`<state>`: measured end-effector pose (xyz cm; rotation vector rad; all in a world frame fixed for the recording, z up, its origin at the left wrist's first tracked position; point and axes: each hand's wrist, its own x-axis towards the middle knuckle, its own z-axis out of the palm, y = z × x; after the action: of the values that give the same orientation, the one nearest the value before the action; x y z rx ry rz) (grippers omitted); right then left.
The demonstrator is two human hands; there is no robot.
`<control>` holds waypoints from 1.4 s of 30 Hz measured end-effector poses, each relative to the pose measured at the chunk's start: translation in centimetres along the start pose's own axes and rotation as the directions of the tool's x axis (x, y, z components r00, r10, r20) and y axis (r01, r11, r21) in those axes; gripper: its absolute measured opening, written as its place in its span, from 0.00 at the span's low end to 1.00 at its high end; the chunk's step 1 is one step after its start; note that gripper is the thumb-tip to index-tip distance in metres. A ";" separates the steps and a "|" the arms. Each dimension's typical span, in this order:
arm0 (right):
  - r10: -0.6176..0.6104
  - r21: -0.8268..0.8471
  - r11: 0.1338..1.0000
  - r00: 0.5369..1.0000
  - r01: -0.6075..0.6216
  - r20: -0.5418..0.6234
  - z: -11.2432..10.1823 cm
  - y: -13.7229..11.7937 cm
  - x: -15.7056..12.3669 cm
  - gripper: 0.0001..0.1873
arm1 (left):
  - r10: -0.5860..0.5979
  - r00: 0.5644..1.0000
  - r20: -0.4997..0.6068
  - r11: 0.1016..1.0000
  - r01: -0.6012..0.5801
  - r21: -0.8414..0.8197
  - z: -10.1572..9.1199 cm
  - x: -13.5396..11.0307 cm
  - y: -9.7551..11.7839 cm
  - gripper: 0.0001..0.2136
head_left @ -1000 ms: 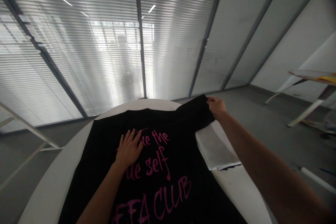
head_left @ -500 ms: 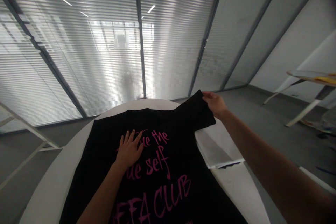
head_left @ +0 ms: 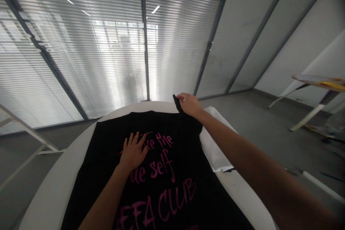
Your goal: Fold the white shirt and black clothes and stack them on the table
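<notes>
A black T-shirt (head_left: pixel 178 158) with pink lettering lies spread over a round white table (head_left: pixel 51 179). My left hand (head_left: pixel 134 152) rests flat on its chest, fingers spread across part of the print. Pinched in my right hand (head_left: pixel 189 104) is the edge of the right-side sleeve, lifted and folded inward toward the collar. The right forearm passes over a folded white cloth (head_left: pixel 215 151) beside the shirt, hiding part of it.
Glass partitions with blinds (head_left: pixel 115 61) stand behind the table. To the right is another table (head_left: pixel 318 82) with yellow material on it. A white metal frame (head_left: pixel 29 133) stands on the left.
My right hand has moved left with the sleeve edge, folding the sleeve from stretched out to turned inward. More of the white cloth shows. My left hand has stayed in place.
</notes>
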<state>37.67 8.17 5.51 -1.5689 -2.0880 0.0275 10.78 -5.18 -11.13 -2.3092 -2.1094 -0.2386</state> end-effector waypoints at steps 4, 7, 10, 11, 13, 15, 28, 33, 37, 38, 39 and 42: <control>-0.014 -0.122 0.992 0.993 0.029 0.117 3.2 -3.6 -2.3 0.18 | 0.001 1.000 -0.004 1.000 -0.001 -0.005 0.0 0.0 0.0 0.27; -0.005 -0.178 0.983 0.983 0.039 0.186 5.9 -5.9 -4.8 0.20 | -0.002 1.000 -0.005 1.000 0.002 -0.007 0.0 0.0 0.0 0.27; 0.009 -0.189 0.981 0.967 0.041 0.255 8.2 -7.2 -6.9 0.20 | -0.003 1.000 0.001 1.000 0.003 -0.006 0.0 0.1 0.0 0.28; 0.016 -0.190 0.981 0.962 0.037 0.273 8.8 -7.4 -7.3 0.20 | -0.003 1.000 0.005 1.000 0.003 -0.006 0.1 0.1 -0.1 0.28; 0.031 -0.196 0.980 0.953 0.030 0.301 9.7 -7.5 -8.1 0.18 | -0.003 1.000 0.012 1.000 0.003 -0.008 0.1 0.1 -0.1 0.28; 0.029 -0.204 0.978 0.949 0.038 0.315 10.3 -7.4 -8.6 0.15 | -0.004 1.000 0.014 1.000 0.004 -0.011 0.1 0.2 -0.2 0.28; -0.023 -0.262 0.963 0.984 0.069 0.175 8.0 -4.1 -15.9 0.30 | -0.010 0.999 0.034 0.999 0.012 -0.044 -0.1 0.3 -0.2 0.28; 0.106 -0.296 0.955 0.965 -0.032 0.239 9.0 -1.4 -19.2 0.32 | -0.012 0.999 0.032 0.999 0.013 -0.046 0.0 0.4 -0.3 0.28; 0.131 -0.299 0.953 0.955 -0.047 0.265 9.3 -1.2 -19.8 0.31 | -0.009 0.999 0.042 0.998 0.011 -0.057 0.0 0.4 -0.2 0.28; 0.136 -0.305 0.951 0.953 -0.049 0.270 9.2 -1.3 -19.7 0.31 | -0.012 0.999 0.045 0.998 0.015 -0.064 -0.1 0.4 -0.2 0.28; 0.141 -0.312 0.949 0.950 -0.050 0.278 9.1 -1.4 -19.6 0.31 | -0.013 0.999 0.047 0.997 0.016 -0.074 -0.2 0.4 -0.3 0.28; 0.150 -0.323 0.945 0.940 -0.045 0.306 8.1 -1.9 -18.8 0.31 | 0.010 0.998 0.068 0.989 0.000 -0.149 -1.0 0.6 -1.1 0.27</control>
<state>36.20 -7.08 -8.23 -1.9728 -2.3543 -0.0073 9.65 -4.55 -10.19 -2.4377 -2.1881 -0.3330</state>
